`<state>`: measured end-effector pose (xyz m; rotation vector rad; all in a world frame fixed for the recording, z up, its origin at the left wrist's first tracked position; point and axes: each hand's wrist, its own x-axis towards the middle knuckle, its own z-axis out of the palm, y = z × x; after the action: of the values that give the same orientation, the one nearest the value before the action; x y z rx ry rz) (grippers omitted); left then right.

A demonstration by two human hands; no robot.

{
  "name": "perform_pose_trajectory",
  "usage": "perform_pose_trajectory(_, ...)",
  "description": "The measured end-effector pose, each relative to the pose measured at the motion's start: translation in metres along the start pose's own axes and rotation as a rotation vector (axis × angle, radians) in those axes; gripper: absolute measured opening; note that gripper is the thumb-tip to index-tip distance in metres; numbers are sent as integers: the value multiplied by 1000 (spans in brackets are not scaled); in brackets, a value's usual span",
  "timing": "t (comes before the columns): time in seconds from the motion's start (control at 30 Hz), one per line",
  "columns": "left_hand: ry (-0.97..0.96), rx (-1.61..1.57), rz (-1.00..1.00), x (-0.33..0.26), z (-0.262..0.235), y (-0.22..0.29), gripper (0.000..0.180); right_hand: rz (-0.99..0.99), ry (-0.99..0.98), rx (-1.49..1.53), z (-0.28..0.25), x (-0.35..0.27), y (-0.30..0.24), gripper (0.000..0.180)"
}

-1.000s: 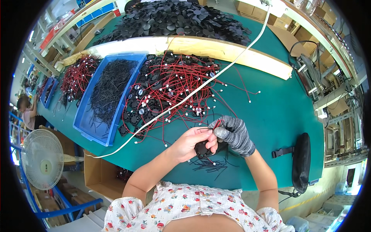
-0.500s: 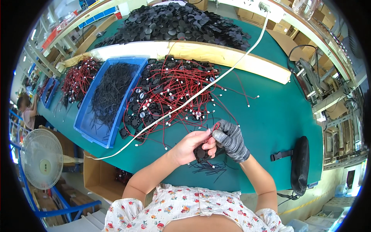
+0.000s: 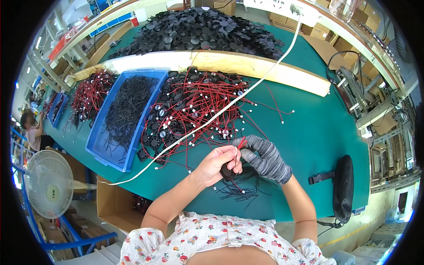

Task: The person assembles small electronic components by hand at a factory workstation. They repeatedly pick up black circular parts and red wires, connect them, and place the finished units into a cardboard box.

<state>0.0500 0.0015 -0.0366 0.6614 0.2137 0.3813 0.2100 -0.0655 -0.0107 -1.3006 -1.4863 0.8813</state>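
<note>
My bare left hand (image 3: 217,166) pinches the folded red wires (image 3: 242,142) of a small black cooling fan (image 3: 228,172) between thumb and fingers. The fan's body hangs under those fingers, partly hidden by them. At the same wires is my right hand (image 3: 267,160), in a grey knitted glove, its forefinger and thumb curled around the bundle's top. Thin black ties (image 3: 238,191) lie loose on the green table (image 3: 304,145) beneath both hands. Beyond them spreads a heap of similar fans (image 3: 194,101) with tangled red wires and white plugs.
A blue tray (image 3: 93,138) of black ties stands left of the fan heap. A white cable (image 3: 212,119) crosses above the heap. Behind a pale bar (image 3: 260,73) lie black fan blades (image 3: 198,31). A black pouch (image 3: 342,190) rests at the right edge, a standing fan (image 3: 49,184) at left.
My right hand has shifted slightly right and its fingers have loosened and stretched toward the wires. The left hand has turned a little and moved left, still holding the fan.
</note>
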Motion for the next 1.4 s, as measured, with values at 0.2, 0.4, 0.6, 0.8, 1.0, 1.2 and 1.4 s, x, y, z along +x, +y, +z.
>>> perform_pose_trajectory(0.2, 46, -12, 21, 2, -1, -5, 26, -42, -30, -307, -7, -3, 2, 14)
perform_pose_trajectory(0.4, 134, 128, 180, 4, -5, -11, 22, -207, 16, -387, -4, -5, 8, 15)
perform_pose_trajectory(0.6, 259, 466, 418, 4, -2, -13, 17, -51, 52, -82, 8, -8, 11, 13)
perform_pose_trajectory(0.8, 375, 613, 498, 5, -1, -17, 17, 127, 146, 187, 23, -8, 8, 8)
perform_pose_trajectory(1.0, 416, 588, 502, 3, 0, -24, 12, 47, 200, 69, 27, -7, 10, 7)
perform_pose_trajectory(1.2, 389, 713, 608, 4, 6, -23, 12, 6, 213, 35, 29, -12, 12, 7)
perform_pose_trajectory(1.4, 412, 663, 580, 2, 5, -22, 15, -61, 245, -117, 34, -11, 2, 10)
